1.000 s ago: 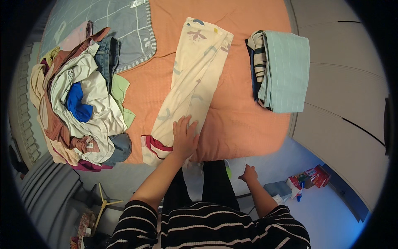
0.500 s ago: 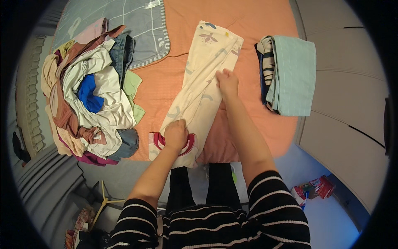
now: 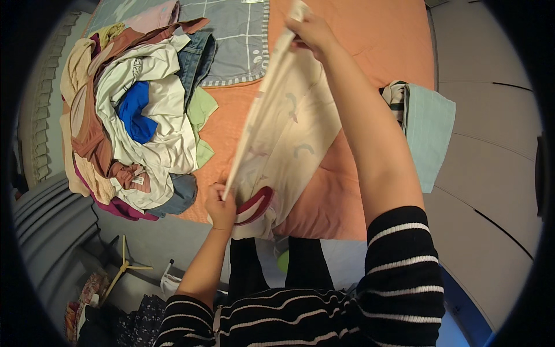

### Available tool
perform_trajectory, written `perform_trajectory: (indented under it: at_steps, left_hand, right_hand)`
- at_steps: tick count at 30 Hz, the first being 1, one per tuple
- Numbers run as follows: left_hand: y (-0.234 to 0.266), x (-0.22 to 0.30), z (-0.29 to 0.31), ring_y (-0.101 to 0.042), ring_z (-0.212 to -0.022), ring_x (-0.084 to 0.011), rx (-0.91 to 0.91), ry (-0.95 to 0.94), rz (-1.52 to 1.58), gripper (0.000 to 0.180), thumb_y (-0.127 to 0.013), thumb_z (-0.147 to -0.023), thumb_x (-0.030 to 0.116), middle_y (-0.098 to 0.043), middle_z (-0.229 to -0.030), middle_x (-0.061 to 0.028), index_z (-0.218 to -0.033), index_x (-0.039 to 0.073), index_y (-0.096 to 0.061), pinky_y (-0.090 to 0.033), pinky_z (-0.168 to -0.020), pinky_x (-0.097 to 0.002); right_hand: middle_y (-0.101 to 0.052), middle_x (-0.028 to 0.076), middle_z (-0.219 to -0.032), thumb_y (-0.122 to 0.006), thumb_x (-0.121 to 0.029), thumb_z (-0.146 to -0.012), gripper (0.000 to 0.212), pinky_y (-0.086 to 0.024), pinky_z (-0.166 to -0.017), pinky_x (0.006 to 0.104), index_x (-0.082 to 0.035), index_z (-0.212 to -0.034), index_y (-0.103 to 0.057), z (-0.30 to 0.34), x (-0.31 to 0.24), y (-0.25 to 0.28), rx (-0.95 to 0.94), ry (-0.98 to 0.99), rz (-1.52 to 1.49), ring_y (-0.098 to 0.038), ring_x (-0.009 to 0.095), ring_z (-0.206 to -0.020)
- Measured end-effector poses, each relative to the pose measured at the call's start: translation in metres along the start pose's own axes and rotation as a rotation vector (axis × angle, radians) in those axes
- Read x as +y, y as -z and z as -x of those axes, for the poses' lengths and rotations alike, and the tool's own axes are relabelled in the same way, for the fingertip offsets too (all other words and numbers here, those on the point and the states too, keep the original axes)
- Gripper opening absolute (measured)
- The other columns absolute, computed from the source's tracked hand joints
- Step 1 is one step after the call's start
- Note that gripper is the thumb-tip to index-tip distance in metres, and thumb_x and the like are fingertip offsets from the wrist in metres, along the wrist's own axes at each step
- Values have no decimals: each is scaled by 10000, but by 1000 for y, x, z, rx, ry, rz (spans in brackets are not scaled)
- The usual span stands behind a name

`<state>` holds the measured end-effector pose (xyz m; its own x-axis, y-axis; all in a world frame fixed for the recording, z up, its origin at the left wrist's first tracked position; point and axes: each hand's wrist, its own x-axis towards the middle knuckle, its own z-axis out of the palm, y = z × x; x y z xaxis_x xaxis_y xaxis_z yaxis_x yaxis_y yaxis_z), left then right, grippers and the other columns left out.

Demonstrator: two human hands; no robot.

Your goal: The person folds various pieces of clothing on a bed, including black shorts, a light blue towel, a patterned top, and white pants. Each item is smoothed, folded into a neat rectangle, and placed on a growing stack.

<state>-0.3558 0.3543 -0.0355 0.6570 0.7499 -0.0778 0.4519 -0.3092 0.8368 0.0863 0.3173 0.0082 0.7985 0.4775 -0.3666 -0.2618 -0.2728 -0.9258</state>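
Garment [image 3: 303, 130]: cream cloth with grey-green and mauve figures, centre of the frame; its left edge lifted into a straight, taut fold running from upper centre down to lower centre, the remainder spread to the right of that fold.
Right hand [image 3: 312, 36]: upper centre; fingers curled shut around the top of the fold, a short end of cloth standing out above them.
Left hand [image 3: 221, 207]: lower centre; thumb and fingers pinching the lower end of the same fold, cloth lying to their right.
Red neckband [image 3: 254, 209]: lower centre, just right of the left hand's fingers, apart from them.
Bed [image 3: 370, 34]: orange cover, under the garment.
Clothes heap [image 3: 165, 107]: left of frame, mixed colours, unfolded.
Folded stack [image 3: 429, 130]: right of frame, pale blue-green cloth uppermost.
Quilt [image 3: 234, 43]: grey, white-lined, upper left.
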Motion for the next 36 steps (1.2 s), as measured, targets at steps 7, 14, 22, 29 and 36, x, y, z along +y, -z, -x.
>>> perform_trajectory:
  at_steps: [7,14,22,29,36]
  left_hand:
    - [-5,-24,2,-488,-595,-139,41,-69,-49,166,-611,-778,-19,-489,-693,-39,-817,49,-466,-408,-539,-268]
    - [-41,5,0,-592,-699,-315,-533,-425,-76,157,-673,-722,78,-591,-765,-115,-849,64,-583,-475,-606,-392]
    - [-41,11,-7,-518,-1070,-349,-677,-514,-236,364,-700,-732,161,-563,-1130,-117,-1067,80,-584,-425,-874,-480]
    - [-44,6,2,-343,-1296,-345,-815,-642,-526,488,-662,-783,221,-445,-1364,-96,-1235,102,-523,-264,-1038,-573]
    - [1,-5,-7,-424,-1222,-375,-368,-405,-250,407,-606,-828,155,-461,-1326,-163,-1205,24,-530,-302,-1041,-483]
  right_hand:
    - [-636,50,-887,-633,-252,-879,256,-507,-668,269,-45,-1025,-597,-23,14,-30,1,-153,-2,-600,142,-757]
    - [-634,37,-842,-653,-264,-856,296,-478,-637,247,-5,-996,-620,26,90,74,295,-95,-141,-581,110,-722]
    - [-356,259,-1406,-656,-269,-824,548,-275,-1076,470,-34,-1290,-489,105,146,29,448,447,959,-322,408,-1309]
    - [-286,158,-1484,-525,-457,-890,576,-195,-1057,620,-185,-1387,-423,105,158,-10,3,422,1218,-195,385,-1383]
    - [-357,188,-1421,-632,-300,-832,557,-278,-1015,589,-112,-1330,-466,225,180,-40,-35,478,948,-298,400,-1316]
